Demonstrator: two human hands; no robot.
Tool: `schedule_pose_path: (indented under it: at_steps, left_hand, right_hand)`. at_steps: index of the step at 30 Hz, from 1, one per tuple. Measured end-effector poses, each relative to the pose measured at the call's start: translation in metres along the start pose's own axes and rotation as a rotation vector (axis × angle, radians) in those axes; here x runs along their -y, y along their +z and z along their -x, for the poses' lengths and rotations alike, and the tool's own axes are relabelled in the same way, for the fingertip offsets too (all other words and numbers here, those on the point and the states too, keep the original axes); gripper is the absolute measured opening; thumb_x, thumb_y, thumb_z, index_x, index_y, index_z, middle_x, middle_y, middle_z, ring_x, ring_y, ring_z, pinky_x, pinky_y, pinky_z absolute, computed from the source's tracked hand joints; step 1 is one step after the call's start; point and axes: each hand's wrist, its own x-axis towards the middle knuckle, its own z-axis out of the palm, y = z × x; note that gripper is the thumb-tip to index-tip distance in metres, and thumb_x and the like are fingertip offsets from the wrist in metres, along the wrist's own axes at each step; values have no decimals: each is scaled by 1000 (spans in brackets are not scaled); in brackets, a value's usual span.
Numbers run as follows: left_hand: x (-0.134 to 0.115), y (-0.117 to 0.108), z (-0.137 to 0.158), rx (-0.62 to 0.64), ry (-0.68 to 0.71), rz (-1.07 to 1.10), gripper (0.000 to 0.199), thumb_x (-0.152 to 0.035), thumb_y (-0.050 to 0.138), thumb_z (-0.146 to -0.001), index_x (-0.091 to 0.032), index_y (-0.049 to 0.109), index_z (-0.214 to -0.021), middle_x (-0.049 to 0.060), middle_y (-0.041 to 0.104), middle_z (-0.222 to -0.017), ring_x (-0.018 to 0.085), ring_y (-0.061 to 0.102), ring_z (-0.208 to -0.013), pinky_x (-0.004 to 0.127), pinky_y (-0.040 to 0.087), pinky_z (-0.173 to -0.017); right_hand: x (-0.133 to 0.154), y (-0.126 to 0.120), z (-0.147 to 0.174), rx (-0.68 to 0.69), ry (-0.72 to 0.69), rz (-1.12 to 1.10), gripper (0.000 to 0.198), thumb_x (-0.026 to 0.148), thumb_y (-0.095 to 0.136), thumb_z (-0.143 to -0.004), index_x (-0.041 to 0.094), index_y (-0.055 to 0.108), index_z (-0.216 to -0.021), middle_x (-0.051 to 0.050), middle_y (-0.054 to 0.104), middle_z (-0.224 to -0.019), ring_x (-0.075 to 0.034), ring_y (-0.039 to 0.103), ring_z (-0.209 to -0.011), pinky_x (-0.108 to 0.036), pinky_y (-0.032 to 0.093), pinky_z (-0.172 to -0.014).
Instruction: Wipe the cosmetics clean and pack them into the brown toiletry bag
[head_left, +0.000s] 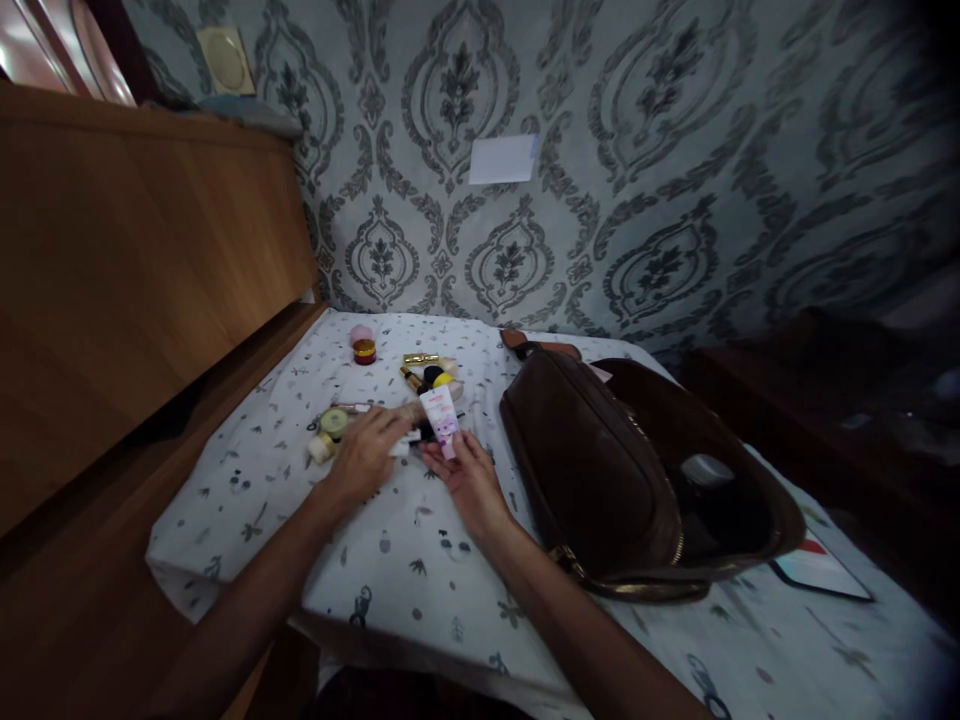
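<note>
My right hand [474,482] holds a small white-and-pink squeeze tube [441,418] upright, pinched near its pink lower end. Just left of it, my left hand [366,455] is over the cosmetics, palm down with fingers curled. A small white item [405,445] shows at its fingertips; what the fingers grip beneath is hidden. A round pale-green compact [334,422] and a cream-coloured jar [321,448] lie beside the left hand. Beyond the tube are a black-and-yellow item [436,377], a gold tube [421,359] and a black-and-gold stick [412,380].
An open dark brown bag [585,470] lies on the patterned white cloth [390,570] to the right. A red jar with a gold rim [364,352] stands at the back left. A flat tablet-like object [825,570] sticks out beyond the bag. Wooden furniture [150,260] borders the left.
</note>
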Motion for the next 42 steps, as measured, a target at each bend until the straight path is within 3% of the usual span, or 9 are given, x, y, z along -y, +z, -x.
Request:
schedule_pose_path:
  at_steps: [4, 10, 15, 18, 21, 23, 26, 35, 42]
  left_hand:
    - [-5, 11, 0, 103, 108, 77, 44, -1, 46, -78, -19, 64, -113, 9, 65, -103, 26, 56, -106, 42, 46, -96]
    - [-14, 15, -4, -170, -207, 501, 42, -17, 46, -90, -16, 51, -132, 13, 60, -128, 25, 54, -121, 43, 41, -107]
    - [-46, 27, -14, -202, -483, 930, 70, -44, 58, -91, -18, 29, -149, 14, 52, -142, 25, 46, -135, 39, 35, -115]
    - [-45, 24, -25, -241, -719, 1156, 85, -48, 67, -85, -19, 22, -151, 13, 66, -119, 24, 67, -104, 35, 55, -87]
    - [-32, 13, -35, -427, -902, 1423, 74, -43, 74, -81, -19, 39, -142, 2, 70, -83, 16, 69, -64, 23, 53, -56]
    - [-25, 7, -39, -526, -941, 1569, 52, -37, 75, -79, -15, 57, -122, -1, 67, -70, 13, 65, -54, 19, 50, -50]
    - [-25, 6, -40, -480, -970, 1733, 30, -36, 69, -83, -12, 65, -102, 1, 70, -67, 14, 67, -57, 21, 53, -53]
    - [-53, 23, -21, -104, -687, 1610, 53, -49, 75, -75, -12, 65, -111, 8, 75, -97, 26, 71, -93, 32, 57, -79]
    - [-48, 23, -10, -104, -364, 1103, 62, -39, 68, -82, -17, 48, -137, 11, 61, -135, 25, 50, -132, 40, 38, -114]
  right_hand:
    - [10, -6, 2, -17, 20, -43, 40, 44, 85, -67, 22, 58, -85, -1, 73, -76, -16, 70, -74, -25, 53, -62]
    - [15, -3, 11, 52, 37, 1, 35, 43, 80, -72, 23, 59, -93, -1, 73, -81, -14, 66, -69, -21, 45, -53]
    - [6, 4, 24, 217, -12, 154, 40, 45, 79, -74, 25, 59, -103, 4, 64, -78, -12, 58, -62, -19, 42, -48]
    - [7, 7, 33, 363, -6, 297, 40, 50, 74, -78, 23, 61, -104, 3, 62, -77, -12, 58, -61, -19, 43, -47]
    - [11, 12, 40, 453, 25, 336, 42, 50, 75, -77, 21, 64, -105, 0, 64, -83, -12, 61, -61, -20, 45, -48]
    - [12, 16, 43, 450, 54, 296, 40, 47, 77, -75, 20, 67, -103, 0, 65, -88, -12, 63, -62, -22, 49, -52]
    - [12, 19, 42, 386, 99, 206, 40, 43, 82, -70, 20, 68, -100, 0, 68, -90, -12, 66, -63, -24, 54, -61]
    - [13, 9, 24, 90, 11, 69, 38, 34, 86, -62, 21, 67, -92, 3, 71, -75, -12, 61, -65, -19, 44, -55]
    - [12, 6, 20, 102, 46, -105, 30, 24, 85, -59, 20, 66, -81, 4, 72, -76, -10, 63, -69, -21, 50, -69]
